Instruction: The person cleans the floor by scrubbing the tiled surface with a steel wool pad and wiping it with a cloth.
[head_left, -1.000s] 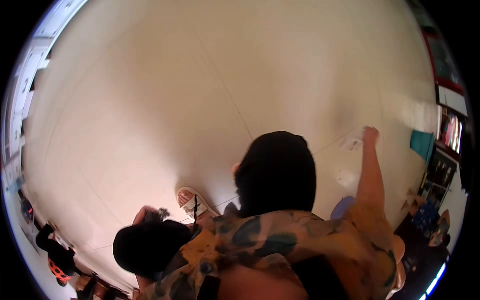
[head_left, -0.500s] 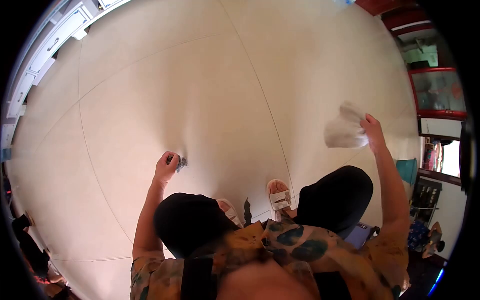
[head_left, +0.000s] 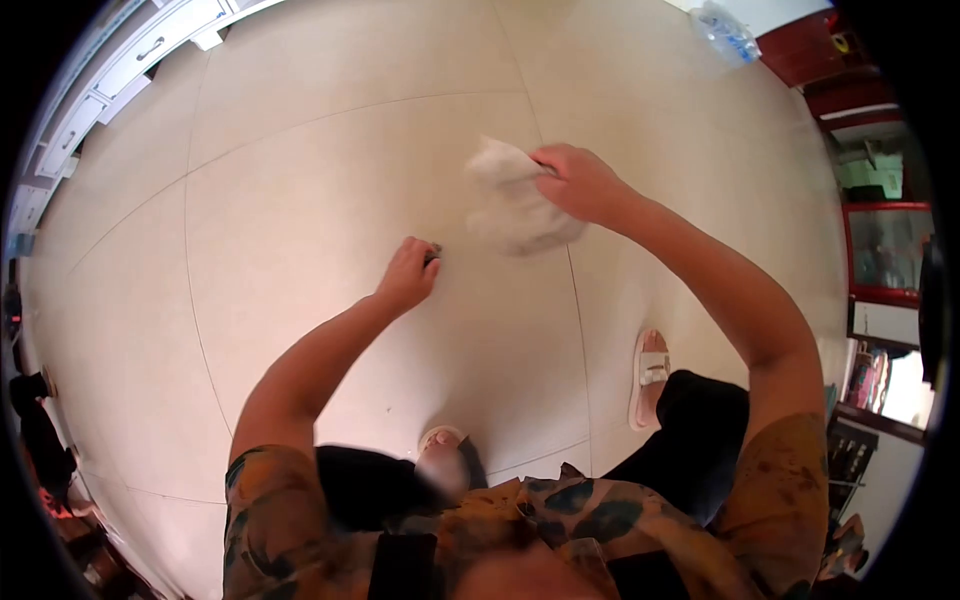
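My left hand [head_left: 403, 275] is closed around a small dark crumpled thing [head_left: 432, 256]. Only a bit of it shows between the fingers, so its kind is unclear. Farther forward and to the right, my right hand [head_left: 580, 183] pinches a thin whitish piece [head_left: 520, 215] by its upper edge. It hangs loose and is smeared by motion; whether it is cloth or a bag I cannot tell. A gap separates the two hands, both over the pale tiled floor [head_left: 300, 220].
My feet stand apart in light sandals [head_left: 650, 375]. White drawers [head_left: 150, 50] line the far left. A clear plastic bag with blue print [head_left: 727, 35] lies at the far right. Beside it runs red-framed furniture [head_left: 885, 250]. Part of another person [head_left: 848, 545] shows at the lower right.
My right hand has swung left and forward with the whitish piece. The left hand has moved forward and right, still holding the dark thing. My feet are wider apart; more of the plastic bag shows.
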